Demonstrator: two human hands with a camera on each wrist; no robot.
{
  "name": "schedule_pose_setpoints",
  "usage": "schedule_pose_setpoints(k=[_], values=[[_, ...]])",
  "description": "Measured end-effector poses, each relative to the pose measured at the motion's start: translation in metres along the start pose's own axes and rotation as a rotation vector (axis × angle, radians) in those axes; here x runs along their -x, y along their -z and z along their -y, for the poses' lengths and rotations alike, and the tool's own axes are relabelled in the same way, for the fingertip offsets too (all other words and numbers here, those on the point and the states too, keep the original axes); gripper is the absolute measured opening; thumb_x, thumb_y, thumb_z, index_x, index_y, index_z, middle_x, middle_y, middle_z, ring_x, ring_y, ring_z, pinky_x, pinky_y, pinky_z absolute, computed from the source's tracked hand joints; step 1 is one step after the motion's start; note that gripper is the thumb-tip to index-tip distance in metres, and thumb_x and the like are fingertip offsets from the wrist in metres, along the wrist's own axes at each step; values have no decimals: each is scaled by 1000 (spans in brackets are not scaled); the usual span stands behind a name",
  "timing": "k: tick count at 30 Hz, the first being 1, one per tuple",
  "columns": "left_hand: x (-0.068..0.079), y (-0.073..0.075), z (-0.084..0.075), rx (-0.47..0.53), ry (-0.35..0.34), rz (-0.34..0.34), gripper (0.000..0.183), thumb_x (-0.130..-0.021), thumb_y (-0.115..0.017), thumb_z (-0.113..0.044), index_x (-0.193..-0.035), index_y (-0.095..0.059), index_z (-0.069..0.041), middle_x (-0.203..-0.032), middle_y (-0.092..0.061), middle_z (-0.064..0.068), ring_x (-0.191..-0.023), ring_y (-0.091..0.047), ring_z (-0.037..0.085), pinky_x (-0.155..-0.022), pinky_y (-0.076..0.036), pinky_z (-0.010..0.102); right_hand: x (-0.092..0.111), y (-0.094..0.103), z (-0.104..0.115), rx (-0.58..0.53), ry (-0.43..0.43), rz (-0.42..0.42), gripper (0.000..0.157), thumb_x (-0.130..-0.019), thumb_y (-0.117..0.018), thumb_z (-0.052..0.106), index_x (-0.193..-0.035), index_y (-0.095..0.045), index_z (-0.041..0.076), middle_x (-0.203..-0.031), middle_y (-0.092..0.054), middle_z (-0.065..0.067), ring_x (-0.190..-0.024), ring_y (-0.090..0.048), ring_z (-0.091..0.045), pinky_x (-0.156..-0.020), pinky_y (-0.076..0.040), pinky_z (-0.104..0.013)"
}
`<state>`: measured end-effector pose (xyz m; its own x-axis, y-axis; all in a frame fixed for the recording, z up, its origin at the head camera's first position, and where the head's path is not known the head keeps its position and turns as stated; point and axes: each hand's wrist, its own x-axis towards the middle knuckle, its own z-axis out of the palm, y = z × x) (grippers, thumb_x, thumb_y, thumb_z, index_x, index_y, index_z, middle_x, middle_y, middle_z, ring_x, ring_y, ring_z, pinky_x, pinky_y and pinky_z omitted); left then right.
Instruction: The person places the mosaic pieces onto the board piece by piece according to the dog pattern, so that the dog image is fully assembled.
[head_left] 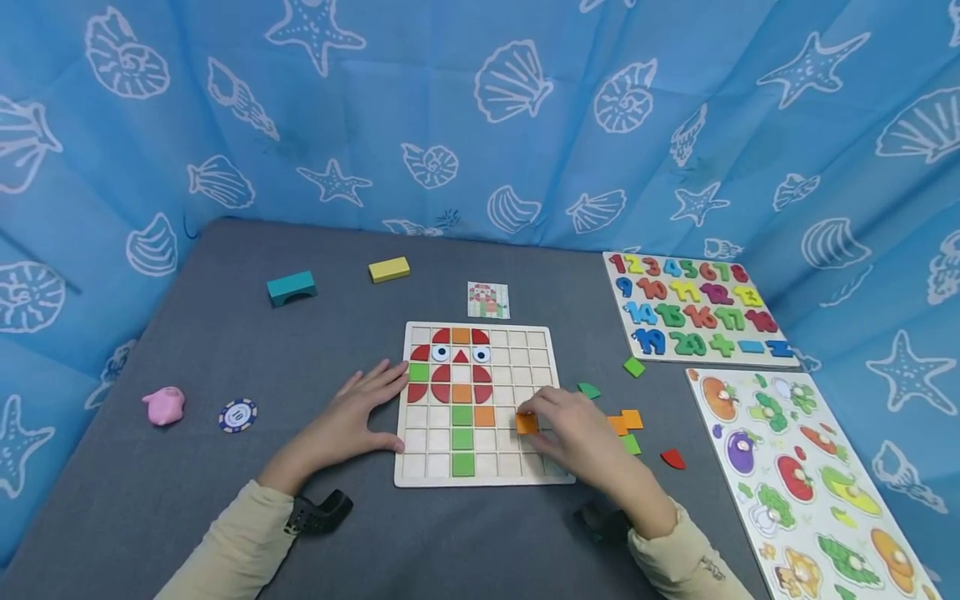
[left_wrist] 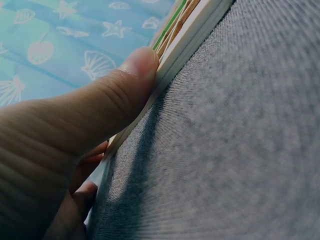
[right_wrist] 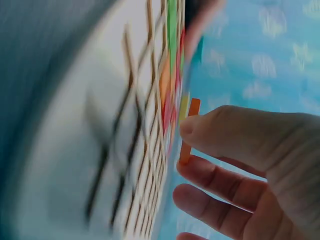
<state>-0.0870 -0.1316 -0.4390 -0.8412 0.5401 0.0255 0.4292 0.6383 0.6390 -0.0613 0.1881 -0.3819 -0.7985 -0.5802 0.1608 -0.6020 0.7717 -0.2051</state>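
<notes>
A white gridded board (head_left: 435, 479) holds red, orange and green pieces set in a figure with two eye pieces (head_left: 441, 353). At its left edge rests my left hand (head_left: 352, 417), thumb and fingers spread and touching the rim; in the left wrist view the thumb (left_wrist: 115, 95) lies against the board's side. My right hand (head_left: 581, 429) pinches an orange square tile (head_left: 527, 423) above the board's right part. In the right wrist view the tile (right_wrist: 190, 130) stands edge-on between thumb and finger, apart from the grid.
Loose orange tiles (head_left: 632, 418), green pieces (head_left: 633, 367) and a red piece (head_left: 673, 459) lie right of the board. A picture card (head_left: 488, 300) lies behind it. Farther right are a number puzzle (head_left: 705, 360) and a vegetable puzzle (head_left: 738, 492). Blocks (head_left: 292, 287), a pink pig (head_left: 164, 406) and a chip (head_left: 237, 415) lie left.
</notes>
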Motion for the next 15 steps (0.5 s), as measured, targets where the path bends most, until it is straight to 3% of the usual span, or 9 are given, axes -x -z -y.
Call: schedule_pose_setpoints(k=[6, 15], values=[[0, 1, 0, 4, -6, 1, 94, -64, -72, -49, -140, -29, -16, -147, -22, -1, -136, -10, 24, -106, -5, 51, -15, -14, 26, -14, 66, 103, 27, -71, -74, 24, -97, -70, 18, -87, -60, 8, -76, -52, -6, -68, -44, -26], [0, 0, 1, 9, -16, -4, 94, -64, -72, -49, -140, -29, -15, -147, -22, -1, -136, -11, 25, -106, -6, 51, -22, -23, 30, 4, 81, 97, 27, -70, -75, 25, -96, -69, 19, -87, -60, 8, -78, -54, -7, -67, -44, -27]])
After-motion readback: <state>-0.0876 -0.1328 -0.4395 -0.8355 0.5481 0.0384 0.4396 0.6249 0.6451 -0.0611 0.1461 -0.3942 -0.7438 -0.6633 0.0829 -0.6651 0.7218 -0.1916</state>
